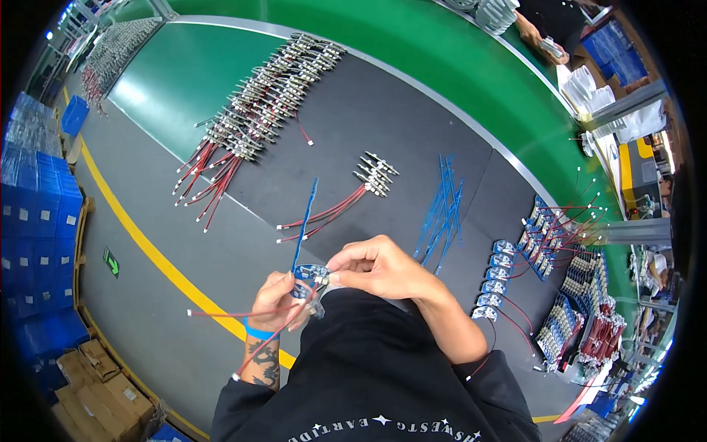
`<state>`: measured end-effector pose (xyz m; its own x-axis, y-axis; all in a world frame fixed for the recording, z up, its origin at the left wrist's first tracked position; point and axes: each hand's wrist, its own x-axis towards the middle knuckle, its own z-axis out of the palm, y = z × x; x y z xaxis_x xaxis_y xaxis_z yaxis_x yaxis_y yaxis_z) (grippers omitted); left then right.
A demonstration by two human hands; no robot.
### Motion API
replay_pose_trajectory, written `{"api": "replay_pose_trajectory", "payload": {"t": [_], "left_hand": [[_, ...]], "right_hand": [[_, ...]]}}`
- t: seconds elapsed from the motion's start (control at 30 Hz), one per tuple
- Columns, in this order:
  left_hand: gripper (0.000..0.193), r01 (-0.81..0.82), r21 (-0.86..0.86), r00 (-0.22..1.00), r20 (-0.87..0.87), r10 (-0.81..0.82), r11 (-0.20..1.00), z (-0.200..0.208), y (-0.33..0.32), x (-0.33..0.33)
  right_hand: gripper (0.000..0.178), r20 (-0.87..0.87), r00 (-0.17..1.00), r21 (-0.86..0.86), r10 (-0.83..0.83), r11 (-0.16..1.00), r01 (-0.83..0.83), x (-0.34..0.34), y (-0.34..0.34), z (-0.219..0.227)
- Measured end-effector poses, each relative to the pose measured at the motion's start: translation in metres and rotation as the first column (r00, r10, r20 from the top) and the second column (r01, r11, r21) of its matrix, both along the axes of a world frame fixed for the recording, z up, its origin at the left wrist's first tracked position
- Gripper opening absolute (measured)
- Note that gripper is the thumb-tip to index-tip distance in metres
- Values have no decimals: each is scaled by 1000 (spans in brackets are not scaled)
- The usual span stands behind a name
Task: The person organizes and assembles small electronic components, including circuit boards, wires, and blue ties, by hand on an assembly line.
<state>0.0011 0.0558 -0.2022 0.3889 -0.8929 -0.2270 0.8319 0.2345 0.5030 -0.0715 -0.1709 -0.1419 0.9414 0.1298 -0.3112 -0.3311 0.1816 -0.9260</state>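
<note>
Close to my body, my left hand [274, 300] grips a small blue circuit board [308, 272] between thumb and fingers. A thin blue strip [305, 221] sticks up from the board's left side; whether it is still joined to it I cannot tell. Red wires [213, 314] with white end plugs trail past my left wrist, which wears a blue wristband [258, 331]. My right hand [377, 267] pinches the board's right edge beside a pale part, its fingertips closed. Beyond my hands lies a small group of white-and-metal parts [375, 175] with red leads.
Several loose blue strips [442, 210] lie on the dark bench mat [353, 96]. A row of blue boards [495, 276] and denser wired stacks [563, 331] sit at right. A large wired batch [272, 96] lies far left. Blue crates [44, 214] stand left; another person's hands [541, 40] show far right.
</note>
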Motion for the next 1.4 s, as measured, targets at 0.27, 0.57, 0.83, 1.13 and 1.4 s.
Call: {"api": "replay_pose_trajectory", "payload": {"t": [0.27,0.57,0.83,1.13,1.4], "left_hand": [[49,-205,89,978,56,201,975,3,14,8],[41,-750,84,627,408,664,656,31,60,48],[37,-307,248,756,650,78,919,30,5,17],[28,70,326,302,894,-331,943,65,-31,27],[44,90,63,538,837,-102,994,44,-27,10]], "right_hand": [[9,116,903,-200,-414,880,430,3,-11,-11],[11,478,766,-668,-430,389,634,22,-29,-28],[21,336,933,-273,-131,934,229,0,-1,15],[14,286,955,-344,76,939,28,-26,-24,24],[14,380,923,-128,62,992,-14,-33,-15,9]]}}
